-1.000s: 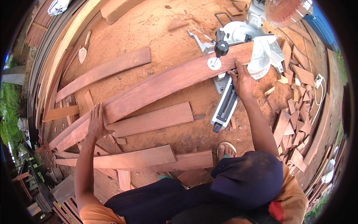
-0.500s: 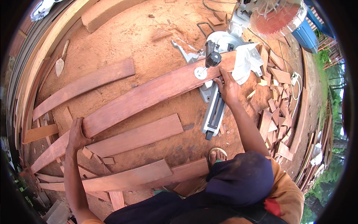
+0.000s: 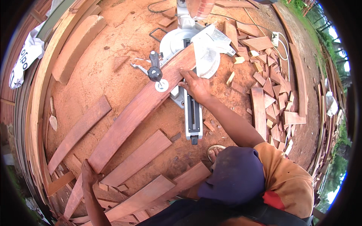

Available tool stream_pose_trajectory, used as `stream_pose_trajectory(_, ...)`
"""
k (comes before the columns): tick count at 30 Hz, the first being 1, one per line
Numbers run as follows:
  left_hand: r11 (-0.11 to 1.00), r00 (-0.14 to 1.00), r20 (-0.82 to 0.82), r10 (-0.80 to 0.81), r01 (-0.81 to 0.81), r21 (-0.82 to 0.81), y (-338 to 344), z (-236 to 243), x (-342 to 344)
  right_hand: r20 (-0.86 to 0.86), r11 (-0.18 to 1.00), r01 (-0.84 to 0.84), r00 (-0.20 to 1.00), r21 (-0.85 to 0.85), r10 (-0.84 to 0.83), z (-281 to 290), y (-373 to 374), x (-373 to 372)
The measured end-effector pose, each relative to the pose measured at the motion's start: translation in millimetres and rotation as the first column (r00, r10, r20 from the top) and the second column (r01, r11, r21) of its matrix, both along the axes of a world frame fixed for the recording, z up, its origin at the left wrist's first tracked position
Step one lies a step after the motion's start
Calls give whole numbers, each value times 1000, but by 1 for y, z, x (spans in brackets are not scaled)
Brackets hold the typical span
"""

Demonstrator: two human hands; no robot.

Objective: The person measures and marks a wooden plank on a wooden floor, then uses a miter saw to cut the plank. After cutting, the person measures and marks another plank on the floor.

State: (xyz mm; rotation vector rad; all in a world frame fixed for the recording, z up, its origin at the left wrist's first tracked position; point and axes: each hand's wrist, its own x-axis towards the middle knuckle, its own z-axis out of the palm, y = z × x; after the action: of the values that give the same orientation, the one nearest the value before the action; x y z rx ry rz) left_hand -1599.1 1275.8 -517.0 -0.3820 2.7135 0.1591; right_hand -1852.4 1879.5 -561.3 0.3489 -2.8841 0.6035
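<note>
A long reddish-brown wooden plank [image 3: 128,113] lies slantwise, its far end on the bed of a mitre saw [image 3: 177,39]. At the plank's near left end, my left hand [image 3: 89,174] is closed round it. My right hand [image 3: 198,87] grips the plank's right edge close to the saw, with fingers on top and the thumb by the edge. A clamp with a black knob [image 3: 154,73] stands over the plank, its round white foot [image 3: 161,86] on the wood. The saw's raised blade [image 3: 198,8] shows at the top, and a whitish translucent piece [image 3: 207,51] partly covers the plank's far end.
Curved planks [image 3: 81,132] and straight ones [image 3: 139,158] lie on the sandy ground around the held plank. Offcuts [image 3: 269,81] are heaped at the right, near a white socket box [image 3: 275,38] and cables. A trowel [image 3: 53,121] and long timbers [image 3: 39,94] lie left.
My view has turned, so the saw and plank appear further left and the plank steeper. Both hands keep hold of the plank at about the same places.
</note>
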Motion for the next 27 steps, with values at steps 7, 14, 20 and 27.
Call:
stream_pose_trajectory(7,963,961,-60,-269,267,-43,159,13,-122,-1,964,-11,1000,-264,11,15,21,19)
stream_pose_trajectory(14,945,918,-270,-291,320,71,327,-4,-214,169,843,101,986,-529,-13,92,64,33)
stream_pose_trajectory(20,951,940,-278,-199,254,178,347,-4,-235,397,943,131,918,-307,2,55,51,12)
stream_pose_trajectory(27,967,965,-212,-156,193,164,353,10,-235,390,960,138,920,-245,-33,40,6,14)
